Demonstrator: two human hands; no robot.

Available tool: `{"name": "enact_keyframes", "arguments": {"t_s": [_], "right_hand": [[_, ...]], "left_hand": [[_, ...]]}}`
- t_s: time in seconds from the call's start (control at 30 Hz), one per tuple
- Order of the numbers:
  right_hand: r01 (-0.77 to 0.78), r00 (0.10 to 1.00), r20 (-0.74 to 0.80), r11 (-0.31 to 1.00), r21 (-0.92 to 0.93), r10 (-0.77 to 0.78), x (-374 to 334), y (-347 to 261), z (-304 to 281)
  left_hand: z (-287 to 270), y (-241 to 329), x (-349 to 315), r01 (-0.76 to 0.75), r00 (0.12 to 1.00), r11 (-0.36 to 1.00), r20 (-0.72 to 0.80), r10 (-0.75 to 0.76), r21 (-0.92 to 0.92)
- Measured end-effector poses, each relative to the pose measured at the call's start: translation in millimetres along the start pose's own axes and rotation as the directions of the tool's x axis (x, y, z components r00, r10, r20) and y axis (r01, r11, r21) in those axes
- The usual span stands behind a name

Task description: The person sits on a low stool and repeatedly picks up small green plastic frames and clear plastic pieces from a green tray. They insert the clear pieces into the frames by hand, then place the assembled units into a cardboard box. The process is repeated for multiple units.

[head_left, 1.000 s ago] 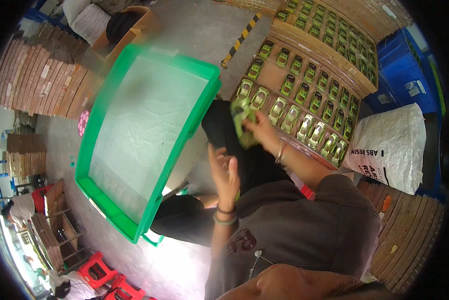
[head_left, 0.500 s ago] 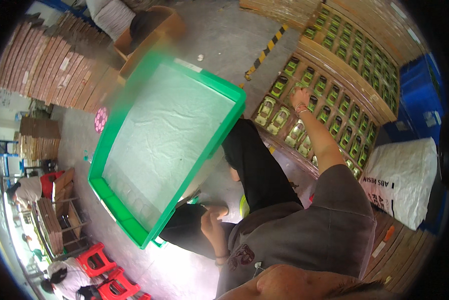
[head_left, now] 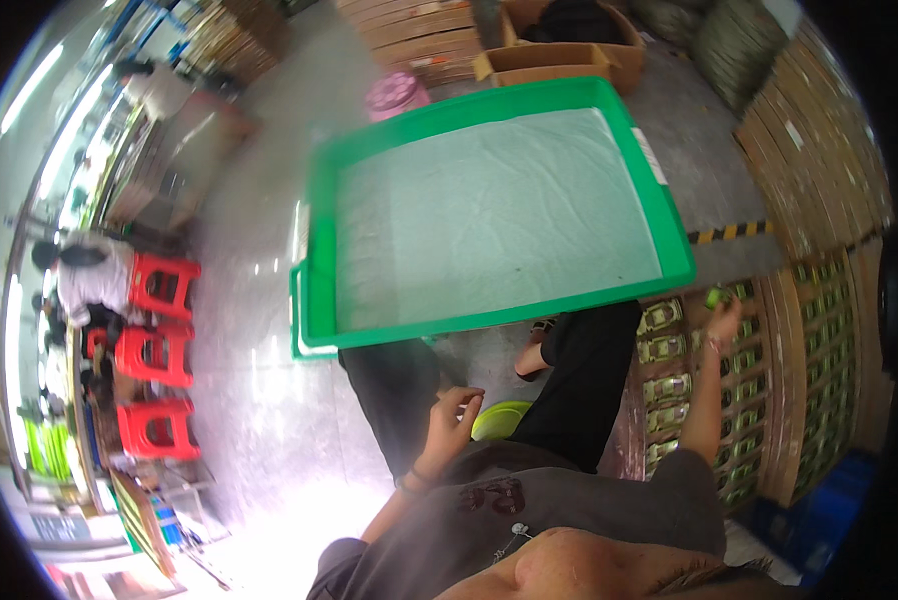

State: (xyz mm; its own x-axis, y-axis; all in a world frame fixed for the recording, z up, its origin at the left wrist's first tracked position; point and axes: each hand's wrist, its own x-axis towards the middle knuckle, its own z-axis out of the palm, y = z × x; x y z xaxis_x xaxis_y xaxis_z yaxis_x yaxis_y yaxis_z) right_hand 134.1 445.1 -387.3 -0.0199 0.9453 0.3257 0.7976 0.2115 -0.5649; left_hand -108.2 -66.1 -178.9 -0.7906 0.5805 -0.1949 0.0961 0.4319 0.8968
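Observation:
My right hand (head_left: 726, 320) is closed on a small green toy car part (head_left: 716, 297), over a cardboard tray (head_left: 766, 340) to my right. Rows of green car-shaped pieces (head_left: 666, 390) sit in that tray's compartments, some paler at its near left side. Above my lap, my left hand (head_left: 449, 425) hangs with fingers curled and thumb against them; nothing shows in it. Beyond my knees stands a large green plastic bin (head_left: 469, 322), lined with a pale wrinkled sheet (head_left: 499, 220). Neither hand touches it.
A second tray of green pieces (head_left: 826, 370) lies farther right. Open cardboard boxes (head_left: 559, 60) and a pink basket (head_left: 396, 95) stand behind the bin. Red stools (head_left: 156, 355) and a seated person (head_left: 94, 280) are at left. A yellow-green round object (head_left: 501, 420) sits between my legs.
My view has swung left, so the bin and trays appear turned. The right hand, reaching into the tray before, now shows a green piece in its fingers. My left hand stays over my lap.

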Motion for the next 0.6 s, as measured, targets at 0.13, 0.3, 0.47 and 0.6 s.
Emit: {"name": "enact_keyframes", "arguments": {"t_s": [0.13, 0.3, 0.47, 0.6], "right_hand": [[0.202, 0.976, -0.166, 0.851, 0.484, -0.137, 3, -55, -122], [0.102, 0.79, 0.317, 0.622, 0.777, -0.525, -71, -270, -245], [0.011, -0.285, 0.508, 0.527, 0.85, -0.813, -140, -423, -220], [-0.089, -0.694, 0.463, 0.704, 0.705, -0.551, -163, -498, -169]], "left_hand": [[-15, 23, 3, -0.072, 0.985, 0.985, 0.147, 0.095, -0.158], [-31, 80, 20, -0.514, 0.837, 0.834, 0.093, 0.538, -0.202], [-39, 104, 28, -0.657, 0.746, 0.721, -0.054, 0.663, -0.223], [-72, 44, 16, -0.323, 0.922, 0.92, 0.145, 0.359, -0.222]]}}
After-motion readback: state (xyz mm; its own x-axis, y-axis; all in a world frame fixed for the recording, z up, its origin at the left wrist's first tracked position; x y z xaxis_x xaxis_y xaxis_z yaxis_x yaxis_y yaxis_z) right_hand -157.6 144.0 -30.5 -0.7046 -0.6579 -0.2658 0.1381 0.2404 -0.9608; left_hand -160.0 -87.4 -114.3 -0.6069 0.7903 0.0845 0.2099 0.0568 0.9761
